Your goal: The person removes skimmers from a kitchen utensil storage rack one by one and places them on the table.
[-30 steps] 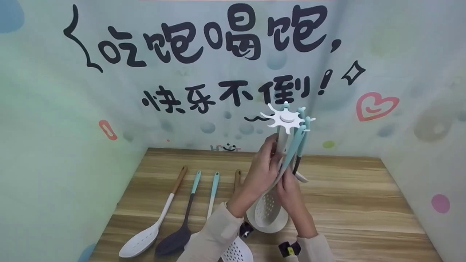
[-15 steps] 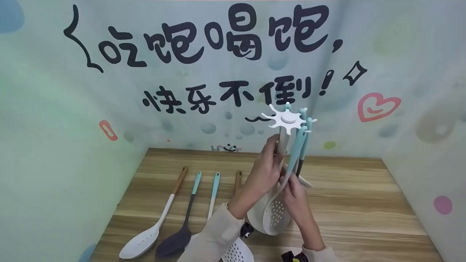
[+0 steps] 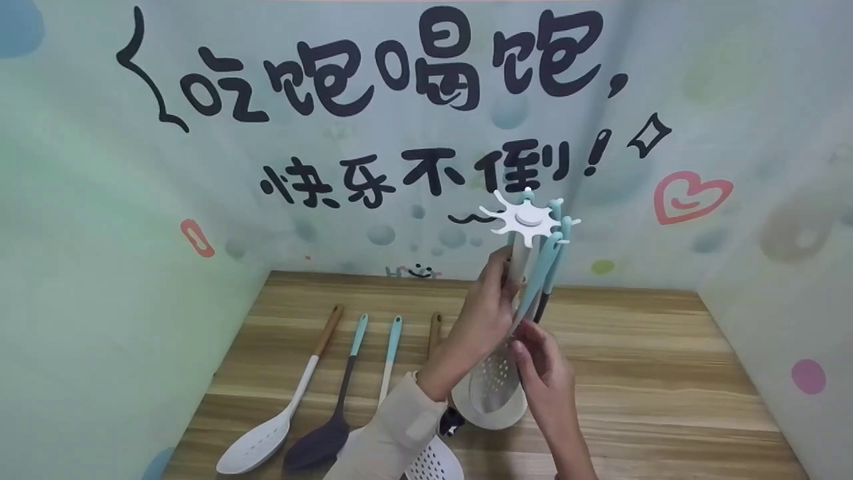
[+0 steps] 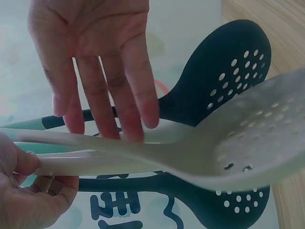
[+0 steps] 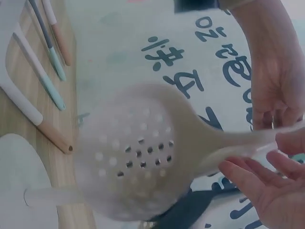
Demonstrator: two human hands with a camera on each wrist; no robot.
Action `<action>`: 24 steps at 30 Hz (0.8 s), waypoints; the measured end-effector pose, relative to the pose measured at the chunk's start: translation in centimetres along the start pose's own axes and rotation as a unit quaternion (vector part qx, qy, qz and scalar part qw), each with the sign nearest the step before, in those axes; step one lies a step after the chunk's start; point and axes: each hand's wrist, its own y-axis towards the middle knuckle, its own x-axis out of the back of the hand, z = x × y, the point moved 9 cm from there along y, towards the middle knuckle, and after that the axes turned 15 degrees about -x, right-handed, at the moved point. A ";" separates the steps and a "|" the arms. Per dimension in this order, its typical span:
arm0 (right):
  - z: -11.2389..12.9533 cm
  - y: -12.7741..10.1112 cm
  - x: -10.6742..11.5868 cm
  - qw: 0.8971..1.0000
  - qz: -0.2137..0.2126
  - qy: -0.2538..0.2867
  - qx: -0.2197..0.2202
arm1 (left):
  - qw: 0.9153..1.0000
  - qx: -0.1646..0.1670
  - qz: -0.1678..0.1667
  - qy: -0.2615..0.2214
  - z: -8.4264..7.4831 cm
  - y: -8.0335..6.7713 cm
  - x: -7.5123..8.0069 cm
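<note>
My left hand (image 3: 483, 310) grips the white post (image 4: 105, 163) of a utensil stand. The star-shaped hook top (image 3: 526, 217) of the stand rises above that hand, and its round white base (image 3: 500, 419) rests on the table. Mint-handled utensils hang from the hooks. One is a pale skimmer (image 3: 490, 385), its holed head hanging low before the base; in the left wrist view, a dark skimmer (image 4: 228, 71) hangs behind it. My right hand (image 3: 553, 380) is beside the pale skimmer's neck, fingers extended and apart, fingertips right at the shaft in the right wrist view.
Left of the stand lie a white slotted spoon (image 3: 256, 443) with a wooden handle, a dark utensil (image 3: 320, 443) and a white skimmer (image 3: 436, 460) partly under the left sleeve (image 3: 393, 430). A wooden handle (image 3: 434, 333) shows beside the left forearm. A printed curtain (image 3: 333, 233) stands behind the table.
The pale skimmer swung right, then back left. My right hand, earlier up among the hanging utensils, has drawn lower and nearer with its fingers parted. My left hand stays on the post.
</note>
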 end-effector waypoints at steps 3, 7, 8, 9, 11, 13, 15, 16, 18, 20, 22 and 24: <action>0.0 -0.3 0.0 0.999 -0.036 -0.004 -0.001 | 1.000 0.009 0.000 -0.005 0.2 0.0 0.0; -0.1 -0.2 0.0 0.997 -0.081 -0.009 0.011 | 1.000 0.005 -0.003 -0.008 0.2 0.0 -0.1; -0.1 -0.2 0.0 0.996 -0.090 -0.011 0.020 | 1.000 0.005 -0.005 -0.009 0.3 0.0 -0.1; 0.0 -0.2 0.0 0.995 -0.098 -0.017 0.029 | 1.000 0.004 -0.006 -0.009 0.3 0.0 -0.1; 0.1 -0.2 -0.1 0.992 -0.112 -0.025 0.054 | 1.000 0.007 -0.008 -0.010 0.3 -0.1 -0.1; 0.3 -0.3 -0.2 0.988 -0.126 -0.037 0.082 | 1.000 0.010 -0.010 -0.007 0.4 -0.1 0.0; 0.6 -0.4 -0.2 0.984 -0.137 -0.050 0.103 | 1.000 0.012 -0.009 -0.004 0.4 -0.1 0.0; 0.7 -0.5 -0.2 0.982 -0.142 -0.054 0.111 | 1.000 0.014 -0.008 -0.005 0.4 -0.1 -0.1; 0.9 -0.5 -0.1 0.980 -0.147 -0.061 0.120 | 1.000 0.015 -0.006 -0.008 0.4 -0.1 -0.1; 1.0 -0.6 -0.1 0.978 -0.150 -0.071 0.124 | 1.000 0.015 -0.002 -0.011 0.3 -0.1 -0.2; 1.2 -0.7 0.0 0.977 -0.151 -0.077 0.129 | 1.000 0.012 0.001 -0.011 0.2 -0.1 -0.2; 1.4 -0.8 0.1 0.975 -0.154 -0.084 0.134 | 1.000 0.009 0.004 -0.007 0.2 -0.1 -0.2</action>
